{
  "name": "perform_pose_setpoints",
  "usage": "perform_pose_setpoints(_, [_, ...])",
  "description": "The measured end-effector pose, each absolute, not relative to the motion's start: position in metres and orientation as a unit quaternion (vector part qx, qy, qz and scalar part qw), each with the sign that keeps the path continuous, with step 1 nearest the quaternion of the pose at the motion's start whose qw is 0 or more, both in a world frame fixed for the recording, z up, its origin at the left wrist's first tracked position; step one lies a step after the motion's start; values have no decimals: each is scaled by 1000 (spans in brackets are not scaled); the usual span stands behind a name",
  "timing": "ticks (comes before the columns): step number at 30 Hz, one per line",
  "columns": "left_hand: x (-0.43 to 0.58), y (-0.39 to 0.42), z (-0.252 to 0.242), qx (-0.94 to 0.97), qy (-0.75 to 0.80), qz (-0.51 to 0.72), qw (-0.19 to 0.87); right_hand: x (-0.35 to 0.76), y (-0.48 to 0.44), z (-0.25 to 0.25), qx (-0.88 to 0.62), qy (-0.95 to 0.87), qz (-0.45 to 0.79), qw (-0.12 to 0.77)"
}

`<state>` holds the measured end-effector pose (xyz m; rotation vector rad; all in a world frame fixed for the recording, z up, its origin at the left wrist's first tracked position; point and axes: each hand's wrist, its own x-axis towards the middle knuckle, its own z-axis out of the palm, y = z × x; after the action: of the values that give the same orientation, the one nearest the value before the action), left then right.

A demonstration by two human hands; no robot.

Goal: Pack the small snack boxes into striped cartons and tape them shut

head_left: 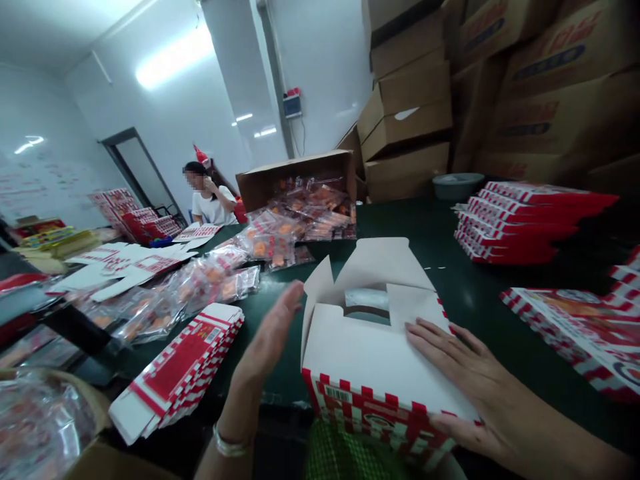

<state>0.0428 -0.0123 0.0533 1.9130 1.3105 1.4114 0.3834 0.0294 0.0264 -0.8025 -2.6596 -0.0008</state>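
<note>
Sitting at the near edge of the dark green table (450, 280), the red-and-white checkered cardboard box (370, 360) is folded into shape with something wrapped inside. Its top flaps stand open, so I'd say closing is what's left. Right hand (465, 373) lies flat on its white panel, fingers spread, gripping nothing. Left hand (273, 333) hovers open just beside it, near a stack of flat red-and-white cartons (180, 367).

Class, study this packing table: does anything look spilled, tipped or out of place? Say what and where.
The brown carton at the back lies on its side, and clear packets spill from it in a loose trail across the dark tabletop. The flat red-and-white boxes are stacked neatly.
</note>
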Motion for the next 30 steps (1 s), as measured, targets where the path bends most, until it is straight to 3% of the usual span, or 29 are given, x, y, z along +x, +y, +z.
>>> perform_pose_setpoints(2, [49,-11,55,795,428,324,282,381,29,32,-282,-947,23,154])
perform_pose_setpoints(4, [68,-3,64,856,415,161,263,378,26,42,-285,-949,58,119])
perform_pose_setpoints(8, [104,20,81,901,378,38,208,376,13,63,-297,-941,135,85])
perform_pose_setpoints(13, [117,33,75,916,350,61,185,392,31,91,-333,-901,236,147])
perform_pose_setpoints(16, [117,30,72,915,349,71,189,388,86,117,-441,-813,234,299])
perform_pose_setpoints(18, [117,29,72,915,351,74,185,373,124,131,-434,-787,247,362])
perform_pose_setpoints(21, [117,29,74,913,358,79,178,350,146,135,-319,-838,355,265])
perform_pose_setpoints(24, [118,31,74,917,343,109,173,343,125,117,-236,-890,363,147])
perform_pose_setpoints(30, [107,1,74,922,309,221,79,342,105,80,-281,-918,226,163])
